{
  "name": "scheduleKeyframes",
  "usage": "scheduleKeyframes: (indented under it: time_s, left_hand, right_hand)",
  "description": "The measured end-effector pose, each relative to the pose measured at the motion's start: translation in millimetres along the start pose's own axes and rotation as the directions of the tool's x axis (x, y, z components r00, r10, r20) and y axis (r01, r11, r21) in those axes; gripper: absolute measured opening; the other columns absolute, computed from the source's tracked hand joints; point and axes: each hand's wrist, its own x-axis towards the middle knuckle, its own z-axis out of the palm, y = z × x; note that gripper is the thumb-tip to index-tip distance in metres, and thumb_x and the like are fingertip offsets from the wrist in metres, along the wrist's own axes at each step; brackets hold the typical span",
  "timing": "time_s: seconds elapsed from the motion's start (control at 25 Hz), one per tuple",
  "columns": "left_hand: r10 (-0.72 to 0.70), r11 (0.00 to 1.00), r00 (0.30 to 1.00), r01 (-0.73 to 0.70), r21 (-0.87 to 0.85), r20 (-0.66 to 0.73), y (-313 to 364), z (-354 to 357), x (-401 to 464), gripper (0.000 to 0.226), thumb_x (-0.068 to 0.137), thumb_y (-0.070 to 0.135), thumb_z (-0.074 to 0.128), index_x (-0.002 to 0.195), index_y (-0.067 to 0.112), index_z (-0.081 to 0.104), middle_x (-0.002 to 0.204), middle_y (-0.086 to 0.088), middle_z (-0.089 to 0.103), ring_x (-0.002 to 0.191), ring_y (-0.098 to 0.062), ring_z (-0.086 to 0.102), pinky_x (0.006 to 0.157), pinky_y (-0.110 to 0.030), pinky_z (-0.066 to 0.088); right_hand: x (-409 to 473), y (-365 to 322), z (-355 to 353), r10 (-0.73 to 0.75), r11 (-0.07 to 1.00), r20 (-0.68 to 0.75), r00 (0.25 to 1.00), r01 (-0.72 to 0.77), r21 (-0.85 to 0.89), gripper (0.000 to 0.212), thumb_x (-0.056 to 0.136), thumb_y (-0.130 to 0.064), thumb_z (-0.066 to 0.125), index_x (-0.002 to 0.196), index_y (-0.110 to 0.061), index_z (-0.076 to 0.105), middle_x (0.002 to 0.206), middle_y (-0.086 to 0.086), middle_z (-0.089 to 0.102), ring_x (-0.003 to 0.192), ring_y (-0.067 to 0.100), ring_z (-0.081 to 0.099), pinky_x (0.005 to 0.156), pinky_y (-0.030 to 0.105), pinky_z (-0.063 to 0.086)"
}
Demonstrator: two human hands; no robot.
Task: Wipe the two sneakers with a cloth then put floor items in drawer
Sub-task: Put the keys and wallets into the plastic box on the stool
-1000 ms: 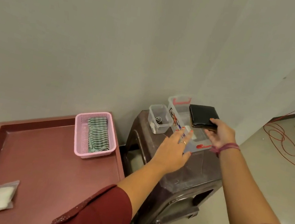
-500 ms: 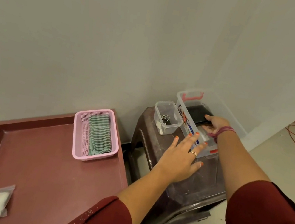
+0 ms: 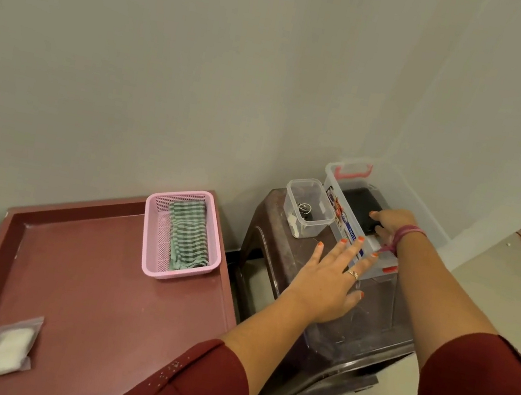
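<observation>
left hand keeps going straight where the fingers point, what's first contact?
Most likely the near side wall of the large clear bin: the left hand is open, fingers spread, tips pointing up-right at it. One view only, so whether they already touch is unclear.

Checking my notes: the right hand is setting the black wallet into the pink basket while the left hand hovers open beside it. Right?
Not quite. The head view shows the right hand setting the black wallet into the clear storage bin, not the pink basket. The left hand does hover open beside it.
</observation>
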Motion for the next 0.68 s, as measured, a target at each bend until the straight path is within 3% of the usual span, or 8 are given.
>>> scheduleKeyframes:
  time_s: [0.16,0.32,0.44,0.52,0.68]
  left_hand:
    - [-0.036,0.993,0.999,0.032,-0.111,-0.035,-4,-7,-34,0.062,0.101,0.037,0.038,0.154,0.020,0.011,0.162,0.000,0.002,0.149,-0.020,-0.001,0.118,-0.048,-0.004]
    - [-0.191,0.932,0.971,0.134,-0.338,-0.142,-20,-23,-92,0.055,0.100,0.033,0.043,0.149,0.014,0.029,0.153,-0.004,0.034,0.145,-0.018,0.023,0.121,-0.042,0.004]
    - [-0.287,0.896,0.936,0.187,-0.402,-0.205,-43,-29,-141,0.049,0.099,0.033,0.046,0.144,0.015,0.040,0.141,-0.003,0.048,0.133,-0.017,0.041,0.119,-0.039,0.021]
    - [-0.355,0.870,0.903,0.223,-0.440,-0.243,-59,-31,-174,0.045,0.098,0.032,0.048,0.140,0.016,0.045,0.135,-0.001,0.054,0.126,-0.015,0.047,0.110,-0.029,0.033]
    - [-0.499,0.800,0.824,0.318,-0.509,-0.269,-91,-32,-241,0.036,0.097,0.025,0.050,0.130,0.013,0.055,0.126,-0.001,0.060,0.118,-0.015,0.054,0.101,-0.028,0.040]
  right_hand:
    - [-23,-13,-15,-0.075,0.975,-0.008,0.997,0.075,0.207,0.024,0.088,-0.005,0.060,0.112,-0.003,0.060,0.106,0.009,0.055,0.108,0.025,0.055,0.090,0.029,0.047]
    - [-67,-21,-12,-0.157,0.866,0.047,0.987,0.114,0.487,0.011,0.087,-0.005,0.061,0.097,-0.010,0.060,0.102,0.007,0.061,0.107,0.019,0.056,0.095,0.031,0.049]
    - [-122,-24,3,-0.240,0.756,0.095,0.966,0.125,0.642,0.012,0.091,-0.003,0.054,0.086,-0.014,0.055,0.081,0.002,0.056,0.080,0.012,0.057,0.075,0.022,0.054]
    - [-155,-20,20,-0.275,0.711,0.163,0.948,0.086,0.698,0.014,0.092,-0.003,0.052,0.089,-0.017,0.056,0.079,0.001,0.056,0.071,0.009,0.055,0.066,0.020,0.053]
    - [-219,0,73,-0.253,0.674,0.303,0.919,-0.058,0.737,0.016,0.090,-0.004,0.055,0.102,-0.014,0.060,0.087,0.002,0.062,0.080,0.012,0.061,0.074,0.024,0.052]
